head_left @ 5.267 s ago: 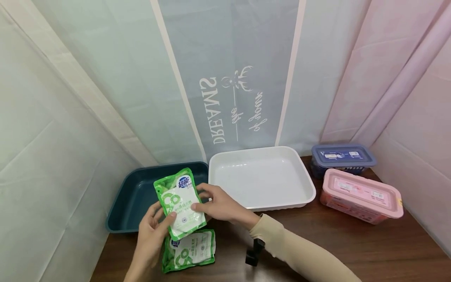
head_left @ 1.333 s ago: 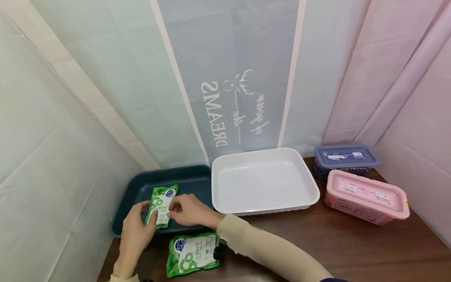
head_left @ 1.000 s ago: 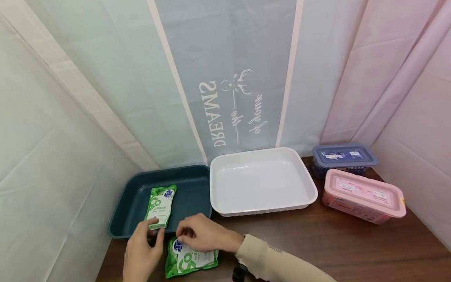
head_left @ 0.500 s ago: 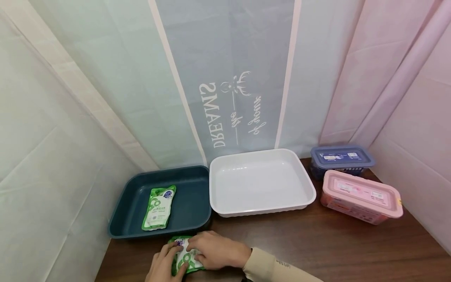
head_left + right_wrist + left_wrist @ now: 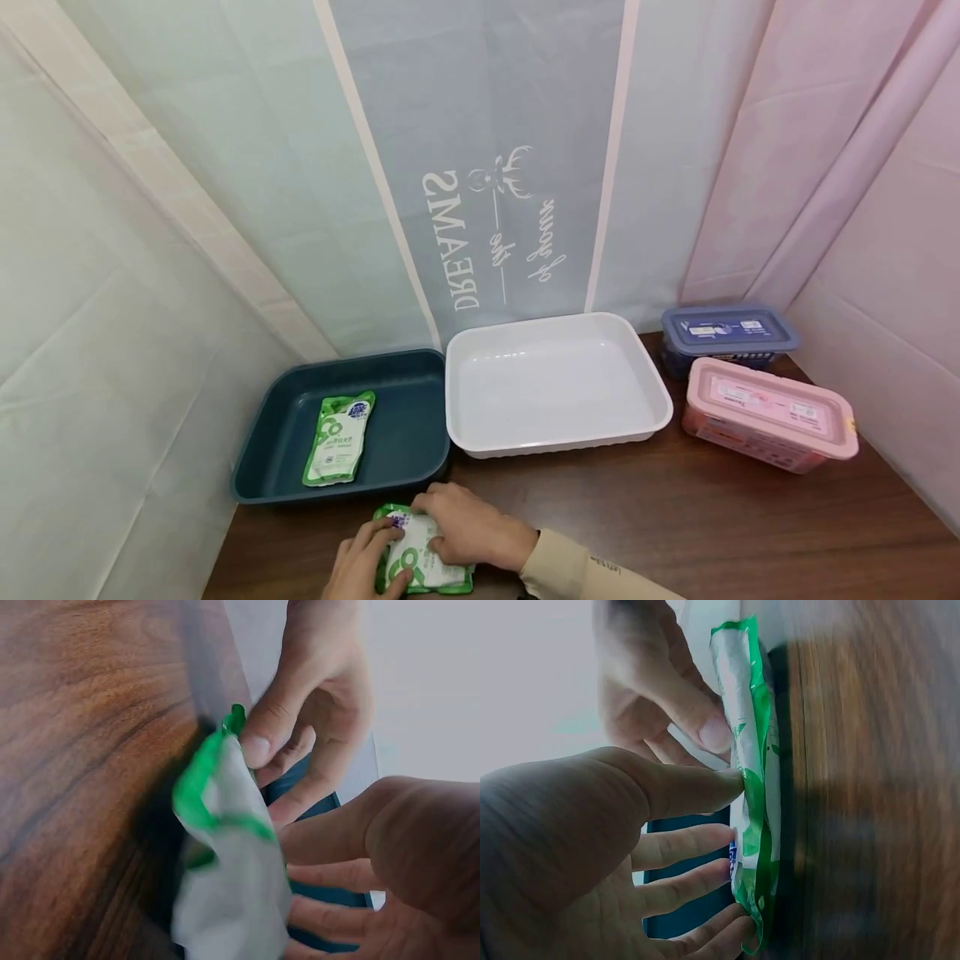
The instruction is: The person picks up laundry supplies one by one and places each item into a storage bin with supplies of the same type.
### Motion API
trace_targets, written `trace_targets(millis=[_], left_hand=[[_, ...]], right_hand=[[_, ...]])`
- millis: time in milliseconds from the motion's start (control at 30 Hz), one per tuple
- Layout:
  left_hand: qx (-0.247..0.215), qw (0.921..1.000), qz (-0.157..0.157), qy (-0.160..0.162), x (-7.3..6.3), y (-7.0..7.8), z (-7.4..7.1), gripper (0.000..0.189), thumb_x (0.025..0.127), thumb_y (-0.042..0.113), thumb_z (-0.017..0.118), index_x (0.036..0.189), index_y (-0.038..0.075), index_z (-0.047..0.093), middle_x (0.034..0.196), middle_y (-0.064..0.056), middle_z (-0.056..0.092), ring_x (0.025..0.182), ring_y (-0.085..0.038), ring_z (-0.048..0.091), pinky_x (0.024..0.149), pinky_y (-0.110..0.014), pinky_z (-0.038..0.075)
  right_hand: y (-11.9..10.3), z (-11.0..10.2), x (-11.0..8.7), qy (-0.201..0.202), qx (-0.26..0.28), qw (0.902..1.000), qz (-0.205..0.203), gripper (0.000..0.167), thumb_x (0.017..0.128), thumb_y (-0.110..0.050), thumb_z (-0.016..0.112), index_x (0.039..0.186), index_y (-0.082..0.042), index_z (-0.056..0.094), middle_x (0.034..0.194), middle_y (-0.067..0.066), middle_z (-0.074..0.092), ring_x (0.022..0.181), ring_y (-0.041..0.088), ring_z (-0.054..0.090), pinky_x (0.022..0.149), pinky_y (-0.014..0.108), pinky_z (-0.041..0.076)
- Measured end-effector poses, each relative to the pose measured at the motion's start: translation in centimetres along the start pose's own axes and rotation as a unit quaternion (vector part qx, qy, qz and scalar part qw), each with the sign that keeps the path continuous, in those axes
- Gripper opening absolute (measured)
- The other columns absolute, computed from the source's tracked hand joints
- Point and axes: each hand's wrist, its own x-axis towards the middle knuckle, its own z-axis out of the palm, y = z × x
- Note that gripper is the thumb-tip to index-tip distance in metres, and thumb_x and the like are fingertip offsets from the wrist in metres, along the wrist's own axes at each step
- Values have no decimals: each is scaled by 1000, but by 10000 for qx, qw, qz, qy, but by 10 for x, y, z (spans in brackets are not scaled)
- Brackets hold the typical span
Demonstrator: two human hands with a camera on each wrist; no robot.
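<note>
A green-and-white printed plastic pouch lies on the table at the bottom of the head view, below the dark teal tray. My left hand touches its left side, thumb and extended fingers spread over the upper face. From the right, my right hand rests on the same pouch, partly covering it. Both wrist views show fingertips and thumbs against the upper face of this pouch, its underside near the wood. A matching pouch lies flat in the left part of the teal tray.
A white tray stands right of the teal one, against the printed cloth backdrop. Farther right are a blue lidded box and a pink lidded box. Brown wooden table extends in front of the trays.
Both hands lowered the first pouch into the teal tray and let go of it. They then moved down to the second pouch, which has shifted slightly right over the last half second.
</note>
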Motion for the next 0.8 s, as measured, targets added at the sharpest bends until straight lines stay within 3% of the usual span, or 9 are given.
trace_targets(millis=[167,267,333,367,400,500,567,667,800], left_hand=[[-150,9997,131,-139,-3,2,3,45,94,39,82,127,10,70,142,-16,58,111,-36,57,87,-60,51],[-162,9998,54,-142,-4,3,4,46,93,40,82,127,11,70,142,-15,57,110,-37,56,86,-61,52],[-145,9998,76,-71,-5,3,4,48,92,40,84,128,12,70,141,-14,57,110,-35,56,86,-60,52],[-116,9999,98,-7,-6,4,5,49,91,40,85,128,13,70,141,-13,57,110,-34,57,86,-58,53],[-84,9999,129,69,-8,4,5,50,90,40,85,129,13,69,140,-13,58,109,-33,57,85,-56,53],[27,9991,168,395,-12,4,8,55,87,39,89,130,13,68,137,-12,59,106,-28,58,82,-50,54],[145,9978,149,625,-13,4,10,58,85,39,90,130,11,68,133,-12,60,104,-27,59,80,-48,55],[273,9957,20,880,-14,4,14,63,82,40,92,131,8,68,130,-14,63,104,-30,62,82,-50,56],[334,9933,-730,832,-13,5,18,74,80,51,91,133,7,66,130,-17,65,103,-38,64,85,-59,56]], right_hand=[[29,28,18,-158,516,9969,565,45,92,-14,81,135,-16,70,124,1,71,109,14,67,80,28,58],[39,37,22,-93,836,9940,704,41,89,-14,84,129,-14,73,105,-4,73,92,8,68,71,25,57],[32,30,17,4,1126,9907,760,26,85,-11,86,110,-13,78,81,-8,68,70,4,61,59,21,51],[28,26,15,52,1246,9892,765,15,84,-7,84,96,-13,77,68,-10,60,58,2,52,52,20,44],[20,19,11,79,1355,9874,814,14,82,-4,82,81,-14,73,58,-11,51,51,2,42,48,20,37],[1,2,1,174,1410,9850,978,39,77,6,76,57,-17,51,47,-11,28,45,5,22,45,21,23],[-5,-1,-1,146,1393,9838,1118,41,76,9,72,57,-18,48,48,-11,26,45,5,20,47,21,23],[-7,-3,-2,95,1270,9844,1211,33,78,7,74,66,-19,58,52,-10,37,48,6,31,49,21,31],[0,6,3,30,991,9886,1131,25,80,0,76,78,-21,64,68,-10,50,57,7,41,51,26,38]])
